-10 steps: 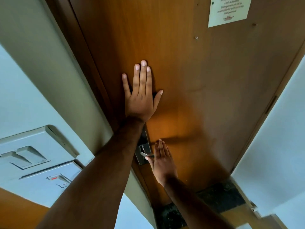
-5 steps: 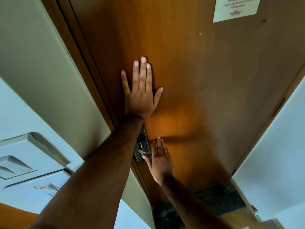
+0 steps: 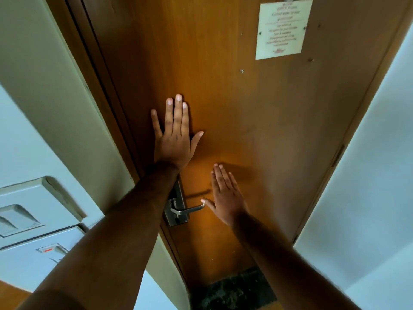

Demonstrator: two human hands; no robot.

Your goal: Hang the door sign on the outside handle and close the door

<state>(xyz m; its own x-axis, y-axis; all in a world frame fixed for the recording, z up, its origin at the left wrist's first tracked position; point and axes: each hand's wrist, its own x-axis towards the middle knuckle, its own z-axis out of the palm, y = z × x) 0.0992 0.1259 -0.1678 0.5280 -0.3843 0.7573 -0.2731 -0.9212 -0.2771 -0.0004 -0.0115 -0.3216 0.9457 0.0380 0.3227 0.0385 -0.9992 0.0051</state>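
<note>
A brown wooden door (image 3: 257, 121) fills the middle of the head view and sits flush in its frame. My left hand (image 3: 175, 135) lies flat on the door, fingers spread, above the lock. A silver lever handle (image 3: 187, 210) on a metal lock plate (image 3: 176, 206) sticks out to the right. My right hand (image 3: 224, 195) is flat and open just right of the handle's tip, thumb near it, holding nothing. The door sign is not visible from this side.
A cream notice (image 3: 282, 30) with red text is screwed to the door's upper right. White wall switches (image 3: 29, 222) sit at the left beside the door frame (image 3: 96, 70). A pale wall (image 3: 375, 175) stands at the right. Dark floor (image 3: 234, 289) shows below.
My right hand has come off the lever handle and moved right and up, now open beside it. The left hand stays flat on the door. The view has tilted up a little.
</note>
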